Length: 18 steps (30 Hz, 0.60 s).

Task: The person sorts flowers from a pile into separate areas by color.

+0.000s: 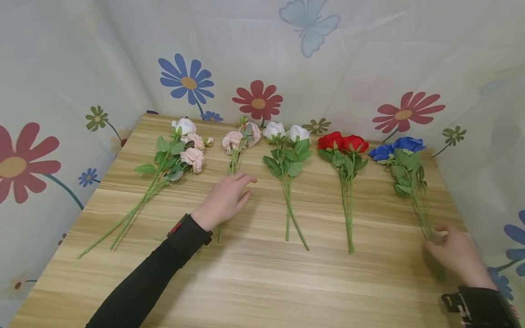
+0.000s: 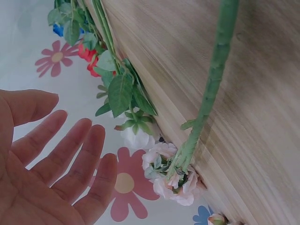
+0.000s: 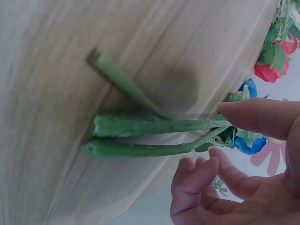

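My left hand (image 1: pixel 225 200) hovers palm-inward over the stem of the pale pink artificial flowers (image 2: pixel 171 173), fingers spread and holding nothing in the left wrist view. At the table's right side, my right hand (image 1: pixel 455 250) is at the lower stems of the blue roses (image 1: pixel 408 145). In the right wrist view the green stems (image 3: pixel 150 125) run between the parted thumb and loosely bent fingers, with a gap showing around them. One stem end angles away from the other two.
White roses (image 1: pixel 287 132) and red roses (image 1: pixel 343 142) lie in bunches on the wooden table (image 1: pixel 254 282). A mixed white and pink bunch (image 1: pixel 190 155) lies at the left. A flower-printed curtain (image 1: pixel 348 73) closes off the back and sides.
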Each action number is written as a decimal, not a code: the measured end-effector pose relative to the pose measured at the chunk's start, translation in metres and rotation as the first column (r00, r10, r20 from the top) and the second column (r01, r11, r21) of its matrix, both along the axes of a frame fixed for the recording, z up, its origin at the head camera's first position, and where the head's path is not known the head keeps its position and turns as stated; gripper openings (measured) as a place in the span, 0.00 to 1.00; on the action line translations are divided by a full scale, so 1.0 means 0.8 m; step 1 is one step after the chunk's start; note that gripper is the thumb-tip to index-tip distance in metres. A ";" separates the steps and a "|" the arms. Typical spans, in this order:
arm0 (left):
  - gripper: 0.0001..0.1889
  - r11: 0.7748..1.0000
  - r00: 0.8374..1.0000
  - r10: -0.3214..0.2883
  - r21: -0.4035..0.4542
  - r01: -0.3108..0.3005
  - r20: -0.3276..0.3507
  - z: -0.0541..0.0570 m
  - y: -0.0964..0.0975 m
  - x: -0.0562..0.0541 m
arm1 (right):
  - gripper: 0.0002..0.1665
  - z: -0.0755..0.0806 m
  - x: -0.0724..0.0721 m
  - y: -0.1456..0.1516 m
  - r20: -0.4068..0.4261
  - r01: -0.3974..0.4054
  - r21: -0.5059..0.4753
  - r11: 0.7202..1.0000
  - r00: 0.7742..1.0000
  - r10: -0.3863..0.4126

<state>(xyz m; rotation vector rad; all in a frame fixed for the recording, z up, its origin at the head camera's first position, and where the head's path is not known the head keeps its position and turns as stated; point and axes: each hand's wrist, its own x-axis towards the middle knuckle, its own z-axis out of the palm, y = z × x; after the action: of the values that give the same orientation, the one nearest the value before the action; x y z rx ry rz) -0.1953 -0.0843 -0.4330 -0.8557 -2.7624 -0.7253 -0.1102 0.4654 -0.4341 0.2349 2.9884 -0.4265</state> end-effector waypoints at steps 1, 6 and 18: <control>0.16 1.000 1.000 -0.001 0.000 0.001 0.000 0.000 0.000 0.000 | 0.33 0.000 0.000 0.000 -0.009 0.001 0.002 1.000 1.000 -0.001; 0.16 1.000 1.000 -0.002 0.001 0.002 0.009 -0.002 0.000 -0.001 | 0.33 -0.001 0.000 -0.002 0.045 0.004 0.008 1.000 0.999 -0.004; 0.17 1.000 1.000 0.001 -0.004 -0.001 0.025 -0.002 -0.002 0.000 | 0.31 -0.005 -0.002 -0.013 0.125 0.031 -0.035 0.999 0.992 -0.026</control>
<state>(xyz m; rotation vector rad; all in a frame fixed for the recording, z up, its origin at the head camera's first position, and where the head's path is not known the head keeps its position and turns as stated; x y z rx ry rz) -0.1957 -0.0855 -0.4348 -0.8522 -2.7872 -0.7353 -0.1121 0.4552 -0.4381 0.2902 2.8558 -0.4526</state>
